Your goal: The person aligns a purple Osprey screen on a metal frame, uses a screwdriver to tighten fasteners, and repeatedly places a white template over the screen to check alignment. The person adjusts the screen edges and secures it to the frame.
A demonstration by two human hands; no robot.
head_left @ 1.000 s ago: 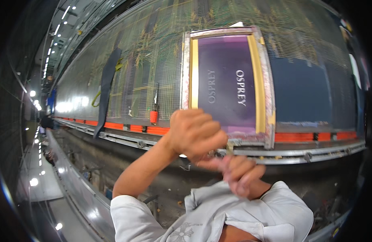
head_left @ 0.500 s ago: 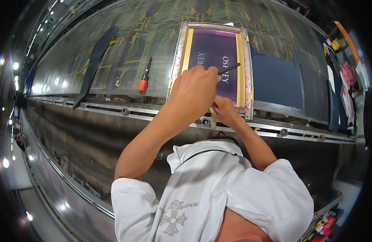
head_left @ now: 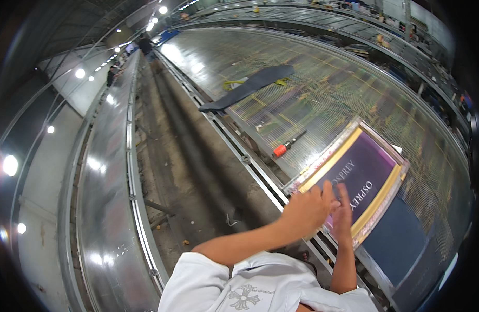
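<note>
Over the near edge of a printing screen (head_left: pixel 385 205), my left hand (head_left: pixel 308 212) is closed with its fingers curled. What it holds, if anything, is hidden. Close beside it is my right hand (head_left: pixel 342 216), fingers raised and apart, slightly blurred, with nothing plainly in them. The screen has a worn pale frame, yellow tape strips along its inner sides and purple mesh bearing white lettering. It lies at an angle on the long table (head_left: pixel 312 112). Left of the screen lies a slim tool (head_left: pixel 281 151) with a red-orange handle and a dark shaft.
A dark blue fabric piece (head_left: pixel 255 86) with yellow-green bits lies farther along the table. Dark blue fabric (head_left: pixel 395 236) is spread right of the screen. A metal rail (head_left: pixel 244 158) edges the table. Across the aisle (head_left: pixel 198 182) runs another long table (head_left: pixel 101 208); people (head_left: pixel 148 49) stand far off.
The view has swung left, showing more aisle and the far end. A dark stick seen in my left hand no longer shows. My right hand has risen beside the left.
</note>
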